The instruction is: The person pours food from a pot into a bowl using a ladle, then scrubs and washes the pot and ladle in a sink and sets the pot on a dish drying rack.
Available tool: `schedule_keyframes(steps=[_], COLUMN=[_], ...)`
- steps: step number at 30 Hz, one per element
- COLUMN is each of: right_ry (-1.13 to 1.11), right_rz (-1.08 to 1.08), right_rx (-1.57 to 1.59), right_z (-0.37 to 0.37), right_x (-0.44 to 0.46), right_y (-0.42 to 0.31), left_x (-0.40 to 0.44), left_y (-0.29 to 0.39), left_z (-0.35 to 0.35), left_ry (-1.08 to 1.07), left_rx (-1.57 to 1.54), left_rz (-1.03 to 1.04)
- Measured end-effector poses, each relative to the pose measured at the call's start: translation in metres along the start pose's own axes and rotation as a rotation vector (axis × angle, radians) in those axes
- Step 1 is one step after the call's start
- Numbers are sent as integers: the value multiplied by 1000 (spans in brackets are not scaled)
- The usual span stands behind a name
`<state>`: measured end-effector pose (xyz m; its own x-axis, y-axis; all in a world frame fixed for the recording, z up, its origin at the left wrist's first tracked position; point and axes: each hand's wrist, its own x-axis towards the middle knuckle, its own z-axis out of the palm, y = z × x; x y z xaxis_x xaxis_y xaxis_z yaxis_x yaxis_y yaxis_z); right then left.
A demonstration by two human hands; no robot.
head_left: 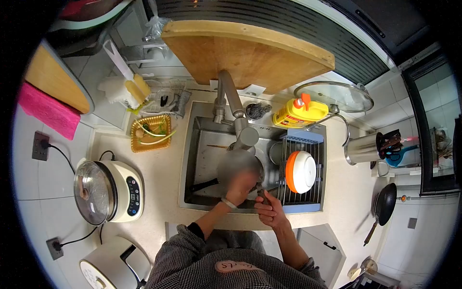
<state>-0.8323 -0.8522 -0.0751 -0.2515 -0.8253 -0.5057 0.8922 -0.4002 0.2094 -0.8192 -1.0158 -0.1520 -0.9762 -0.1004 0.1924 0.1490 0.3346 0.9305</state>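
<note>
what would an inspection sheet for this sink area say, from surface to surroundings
Surface: pale countertop around a metal sink.
Job's things: dark object, too small to identify; black handle in the sink, one end lost in blur.
Clutter: basket holding stalks; yellow bottle; bowl on a rack.
Hands: left hand over the sink, grip unclear; right hand closed on the dark object.
Cables: black, at left wall sockets.
Surroundings: wooden board behind the faucet.

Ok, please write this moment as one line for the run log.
left hand: over sink, fingers blurred | right hand: holding dark item | rack: orange-white bowl
</note>
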Motion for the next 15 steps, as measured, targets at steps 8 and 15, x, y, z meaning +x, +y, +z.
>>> schedule_keyframes(steps=[8,15], right_ry=[32,58], right_rz=[92,117], right_rx=[-41,-61], right_z=[3,2], right_x=[-4,-2], right_y=[-4,-11], left_x=[30,10], left_y=[-10,5], left_z=[-26,-7], left_ry=[-49,-101], left_rx=[-13,103], left_rz=[-194,204])
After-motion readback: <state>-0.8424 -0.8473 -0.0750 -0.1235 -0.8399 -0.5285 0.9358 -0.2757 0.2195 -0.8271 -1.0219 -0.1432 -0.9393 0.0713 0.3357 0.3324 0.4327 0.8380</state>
